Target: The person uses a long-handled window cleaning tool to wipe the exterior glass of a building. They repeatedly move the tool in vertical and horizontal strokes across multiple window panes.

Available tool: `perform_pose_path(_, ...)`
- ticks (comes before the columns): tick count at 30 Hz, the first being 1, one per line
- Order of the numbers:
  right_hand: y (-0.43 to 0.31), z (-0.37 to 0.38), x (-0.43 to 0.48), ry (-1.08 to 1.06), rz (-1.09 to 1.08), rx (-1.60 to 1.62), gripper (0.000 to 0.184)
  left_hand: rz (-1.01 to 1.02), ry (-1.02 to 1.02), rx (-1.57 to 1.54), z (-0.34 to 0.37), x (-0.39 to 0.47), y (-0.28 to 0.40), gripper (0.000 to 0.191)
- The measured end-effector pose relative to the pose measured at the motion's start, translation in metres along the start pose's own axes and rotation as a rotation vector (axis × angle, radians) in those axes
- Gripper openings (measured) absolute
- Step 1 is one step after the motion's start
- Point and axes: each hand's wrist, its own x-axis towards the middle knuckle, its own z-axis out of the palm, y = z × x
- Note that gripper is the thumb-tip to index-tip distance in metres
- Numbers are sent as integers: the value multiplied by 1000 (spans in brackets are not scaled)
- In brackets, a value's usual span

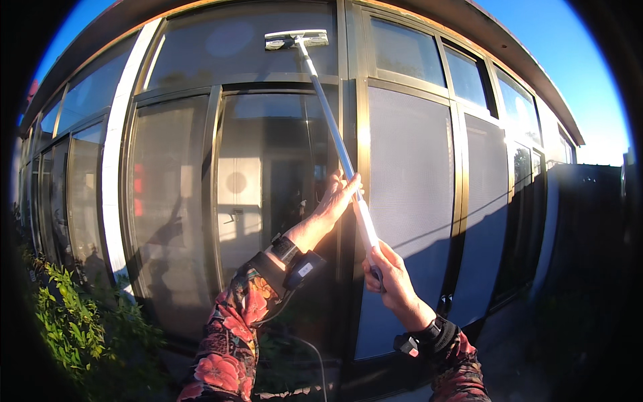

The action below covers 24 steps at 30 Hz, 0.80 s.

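Observation:
A long-handled window squeegee (331,115) with a silver metal pole and white lower grip slants up and to the left in front of me. My right hand (389,276) is closed around the grip near its lower end. Higher up, my left hand (339,196) holds the pole just above the white part, thumb across it. The squeegee's wide white head (296,39) lies level over the upper window pane (216,50); whether it touches the glass cannot be told. Both wrists wear black straps with small devices, and floral sleeves cover my arms.
Below the upper pane is a framed sliding glass door (281,186). Mesh screen doors (409,176) stand to its right, and a white pillar (114,161) to its left. Green leafy bushes (70,306) grow at the lower left. A cable (319,357) hangs below my left arm.

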Motion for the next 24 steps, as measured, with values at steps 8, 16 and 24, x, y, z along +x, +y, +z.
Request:
perform_pose_path(8,38,-74,-97,-64,-144,-262,48,73,58,19,83,-73,-60,40)
perform_pose_path(16,61,-140,-115,32,-259,-313,49,63,37,108,147,-76,-87,40)
perform_pose_path(24,20,-180,-111,108,-121,-102,49,87,29,254,199,-19,-113,39)
